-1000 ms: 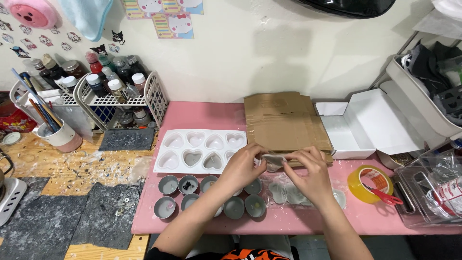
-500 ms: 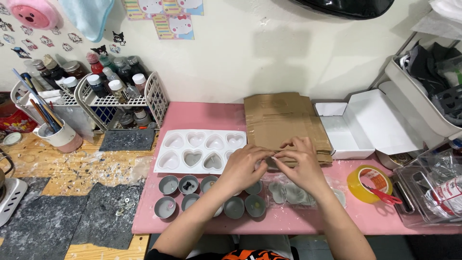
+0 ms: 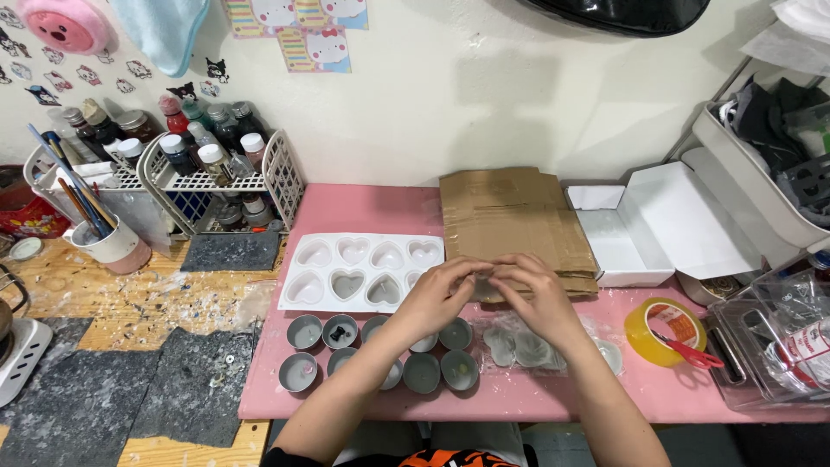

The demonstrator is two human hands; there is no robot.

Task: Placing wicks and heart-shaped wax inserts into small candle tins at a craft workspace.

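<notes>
My left hand [image 3: 439,296] and my right hand [image 3: 538,298] meet fingertip to fingertip over the pink table [image 3: 372,207], at the front edge of a flattened cardboard sheet [image 3: 510,212]. Both pinch a small pale piece [image 3: 484,278] between them; what it is cannot be told. A white heart-shaped mould tray [image 3: 363,268] lies just left of my hands. Several round metal cups [image 3: 303,331] with grey filling sit in two rows below it, partly under my left forearm. A clear wrapper with pale discs [image 3: 519,346] lies under my right wrist.
An open white box [image 3: 648,225] stands to the right, with a yellow tape roll [image 3: 670,329] and red scissors [image 3: 692,353] in front. A wire basket of bottles [image 3: 216,182] and a brush cup [image 3: 108,246] stand at left. Clear containers [image 3: 778,346] crowd the right edge.
My hands were apart with a thin strip stretched between them; they have drawn together until the fingertips touch. Nothing else on the table has moved.
</notes>
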